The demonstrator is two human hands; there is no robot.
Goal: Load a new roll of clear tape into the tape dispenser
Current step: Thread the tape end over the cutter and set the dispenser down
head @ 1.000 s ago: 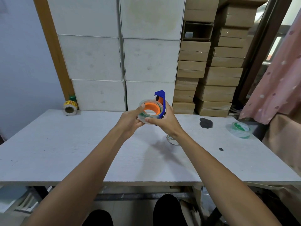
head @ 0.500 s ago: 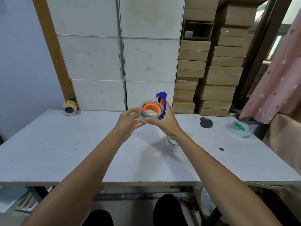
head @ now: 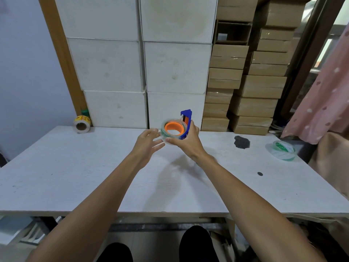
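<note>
Right hand grips the blue tape dispenser — clear roll seated; left hand spread, fingertips beside it — labels unreadable.

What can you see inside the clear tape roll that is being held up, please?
Inside the clear tape roll sits the dispenser's orange hub, hollow at its centre. The blue dispenser behind is mostly covered by the roll and the right hand.

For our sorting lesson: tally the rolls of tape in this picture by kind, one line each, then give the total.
Clear tape roll on the blue dispenser, held in the right hand: 1
Clear roll with green print, lying on the table: 1
Yellow printed roll at the table's far left: 1
Total: 3
</note>
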